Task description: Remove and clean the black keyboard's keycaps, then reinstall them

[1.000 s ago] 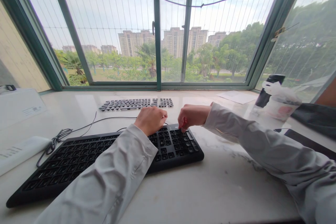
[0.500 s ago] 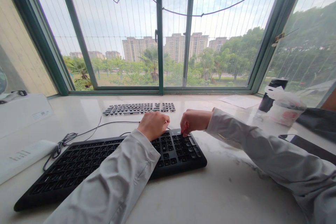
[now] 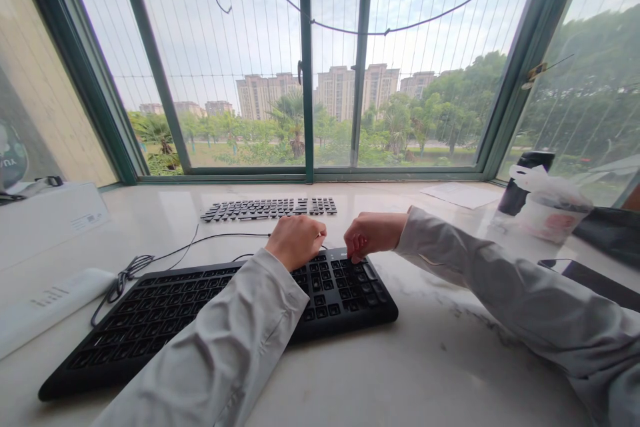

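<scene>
Black plastic keyboard [image 3: 345,292], on white marbled worktop [image 3: 400,367]: long axis crosswise, left end nearer, rear edge windowward; grey left sleeve [image 3: 220,340] obstructing. Black keycap rows [image 3: 255,209]: beyond. Left hand [image 3: 295,240], right hand [image 3: 376,233]: curled at keyboard; grasp, cannot tell.

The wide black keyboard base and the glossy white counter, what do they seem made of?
Wide black keyboard base: probably moulded plastic, satin finish, judging by its soft sheen and rounded corners.
Glossy white counter: polished stone or imitation, from grey veins and light reflections.
</scene>
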A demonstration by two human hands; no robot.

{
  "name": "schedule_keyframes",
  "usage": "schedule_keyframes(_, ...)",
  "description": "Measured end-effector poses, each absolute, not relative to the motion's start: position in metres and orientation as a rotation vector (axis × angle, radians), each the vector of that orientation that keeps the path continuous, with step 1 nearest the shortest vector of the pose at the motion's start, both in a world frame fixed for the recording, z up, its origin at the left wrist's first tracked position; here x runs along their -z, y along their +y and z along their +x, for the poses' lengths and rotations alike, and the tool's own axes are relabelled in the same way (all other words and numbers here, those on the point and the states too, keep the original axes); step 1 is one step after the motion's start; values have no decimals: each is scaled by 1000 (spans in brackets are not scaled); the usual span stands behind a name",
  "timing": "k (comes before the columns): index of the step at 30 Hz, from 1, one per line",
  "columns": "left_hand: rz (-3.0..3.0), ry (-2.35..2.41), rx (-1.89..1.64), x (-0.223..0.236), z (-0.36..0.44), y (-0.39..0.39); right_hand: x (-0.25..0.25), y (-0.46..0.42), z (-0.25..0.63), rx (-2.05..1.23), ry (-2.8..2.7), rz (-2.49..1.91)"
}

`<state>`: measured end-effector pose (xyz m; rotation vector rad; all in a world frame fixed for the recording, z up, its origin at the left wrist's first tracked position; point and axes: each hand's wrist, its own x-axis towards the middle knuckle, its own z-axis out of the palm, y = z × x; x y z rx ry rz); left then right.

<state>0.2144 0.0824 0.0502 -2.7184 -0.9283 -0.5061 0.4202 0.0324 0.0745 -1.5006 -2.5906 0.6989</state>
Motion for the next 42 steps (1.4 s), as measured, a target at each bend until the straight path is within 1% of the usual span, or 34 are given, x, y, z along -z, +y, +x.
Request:
schedule_keyframes(16,-2711,-927,506,-51,215,81,-61,47,433,-805,-2462,-1525)
schedule_keyframes(24,-2713,-905,514,-50,214,81,-51,57,440,-1005,-2399,-1482)
schedule_keyframes(30,-2707,-912,520,-50,214,81,-49,60,442,-1052,-2387,-1528)
schedule_keyframes(42,-2704,-918,518,-48,216,82,-43,66,444,-1204,-2353,-1458)
